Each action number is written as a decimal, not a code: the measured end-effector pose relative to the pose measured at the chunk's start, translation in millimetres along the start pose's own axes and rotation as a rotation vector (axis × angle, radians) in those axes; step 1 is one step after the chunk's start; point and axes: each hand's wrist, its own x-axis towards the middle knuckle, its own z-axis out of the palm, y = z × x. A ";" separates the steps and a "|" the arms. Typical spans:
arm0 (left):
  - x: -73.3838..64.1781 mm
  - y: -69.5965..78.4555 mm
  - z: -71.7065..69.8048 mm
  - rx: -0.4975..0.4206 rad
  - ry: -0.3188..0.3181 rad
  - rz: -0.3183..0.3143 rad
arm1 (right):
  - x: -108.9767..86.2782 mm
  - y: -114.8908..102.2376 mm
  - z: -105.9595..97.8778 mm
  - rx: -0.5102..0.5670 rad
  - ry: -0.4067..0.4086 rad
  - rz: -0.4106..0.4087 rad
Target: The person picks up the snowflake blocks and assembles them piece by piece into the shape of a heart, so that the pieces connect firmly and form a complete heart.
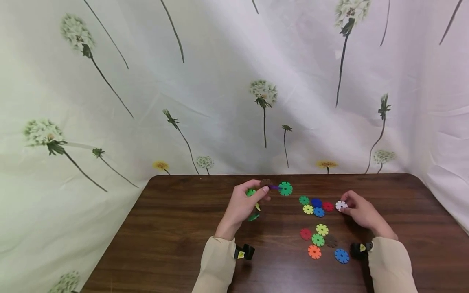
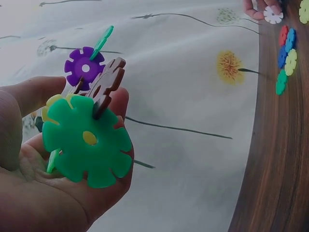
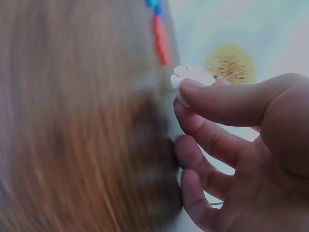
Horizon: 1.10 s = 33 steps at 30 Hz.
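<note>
My left hand (image 1: pixel 242 205) holds a cluster of notched plastic discs slotted together. In the left wrist view a big green disc (image 2: pixel 87 140) faces the camera, joined to a brown disc (image 2: pixel 109 87); beyond them are a purple disc (image 2: pixel 84 67) and another green disc (image 2: pixel 102 42) seen edge-on. A yellow disc is mostly covered. My right hand (image 1: pixel 360 209) pinches a white notched disc (image 1: pixel 341 206) between thumb and fingers, also visible as a white disc (image 3: pixel 193 76) in the right wrist view. Left of it lies a red disc (image 1: pixel 328 206).
Beside the red disc lie a dark blue disc (image 1: pixel 316 202), a lighter blue disc (image 1: pixel 319 212), a yellow disc (image 1: pixel 308 209) and a green disc (image 1: pixel 304 200). Nearer the front are several more, including an orange disc (image 1: pixel 314 252). A patterned cloth (image 1: pixel 227 101) hangs behind the wooden table (image 1: pixel 165 236).
</note>
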 end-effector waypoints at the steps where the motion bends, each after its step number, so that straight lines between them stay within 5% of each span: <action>1: 0.2 0.4 0.3 0.000 0.000 -0.002 | -1.3 -0.9 0.4 0.020 0.015 -0.004; 7: 2.4 2.1 1.6 0.005 -0.001 -0.014 | -7.4 -19.4 1.7 0.149 0.131 -0.076; 18: 2.1 4.0 1.1 0.005 0.008 -0.014 | -21.7 -87.5 -6.4 0.284 0.269 -0.282; 33: -0.3 1.2 -1.9 -0.046 0.026 0.008 | -24.6 -137.2 19.9 0.371 0.238 -0.398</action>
